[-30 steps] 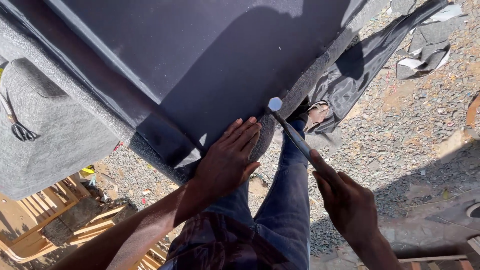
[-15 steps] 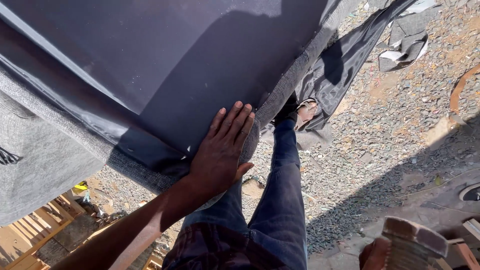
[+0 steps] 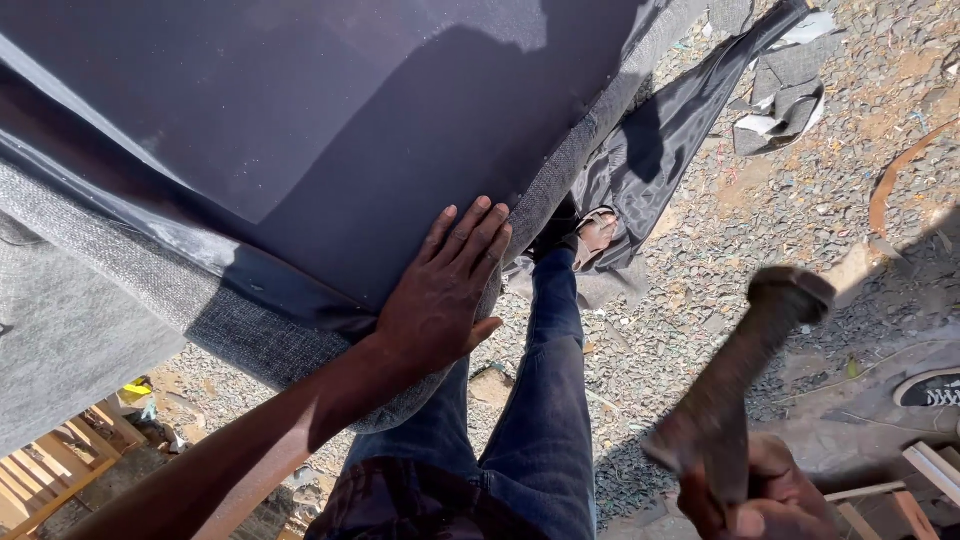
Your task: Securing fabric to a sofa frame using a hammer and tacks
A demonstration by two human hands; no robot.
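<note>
My left hand (image 3: 442, 290) lies flat, fingers spread, on dark lining cloth (image 3: 300, 130) stretched over the underside of a grey upholstered furniture piece (image 3: 90, 300). It presses near the cloth's lower edge, beside the grey fabric border. My right hand (image 3: 760, 500), at the bottom right, is closed round the handle of a hammer (image 3: 745, 375) raised toward the camera, its head up and blurred. My leg in blue jeans (image 3: 540, 400) and a sandalled foot (image 3: 592, 235) stand below the furniture edge.
Gravel ground (image 3: 760, 230) spreads to the right, with loose dark cloth (image 3: 680, 120) and fabric scraps (image 3: 790, 95) lying on it. A wooden frame (image 3: 50, 480) sits at the bottom left. A dark shoe (image 3: 930, 388) and wood strips (image 3: 930, 470) are at the right edge.
The right hand pulled away from the cloth edge, dropped low to the right, and now lifts the hammer up near the camera. The left hand stays pressed on the cloth.
</note>
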